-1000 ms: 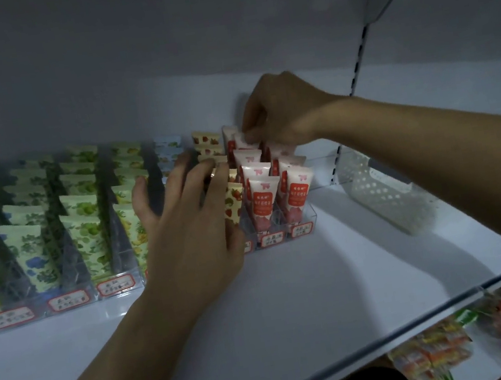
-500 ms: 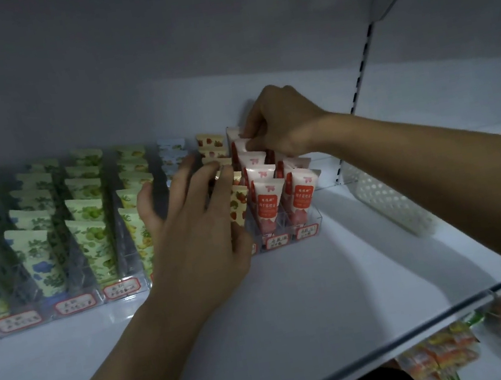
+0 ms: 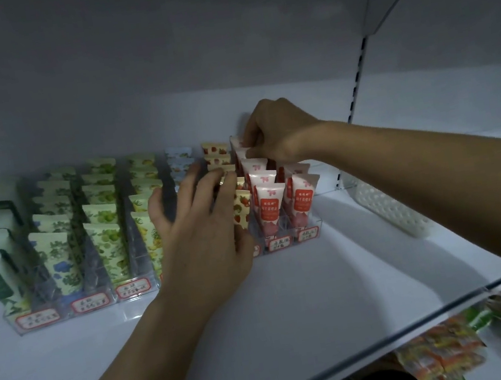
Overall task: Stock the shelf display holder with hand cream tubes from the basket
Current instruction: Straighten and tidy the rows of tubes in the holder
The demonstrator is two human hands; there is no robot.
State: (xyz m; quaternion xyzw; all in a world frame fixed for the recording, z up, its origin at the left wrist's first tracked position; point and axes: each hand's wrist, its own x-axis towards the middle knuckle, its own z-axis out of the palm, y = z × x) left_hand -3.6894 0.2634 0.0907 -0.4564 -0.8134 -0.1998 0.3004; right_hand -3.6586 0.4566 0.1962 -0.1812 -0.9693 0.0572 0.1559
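The right hand (image 3: 276, 134) pinched a red-and-white hand cream tube (image 3: 237, 144), upright at the display holder's (image 3: 310, 234) back row. The left hand (image 3: 203, 230), fingers relaxed, rested nearer the holder's front, steadying the strawberry-print tubes (image 3: 242, 206).

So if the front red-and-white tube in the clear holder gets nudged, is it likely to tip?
Probably not far: the front red-and-white tube stands cap-down in the clear holder, with tubes packed behind. Its flat crimped top suggests a soft, light body that would likely flex. The right hand pinches a rear tube.

right hand (image 3: 276, 134) slightly lower at rear red tubes (image 3: 241, 150), pressing down
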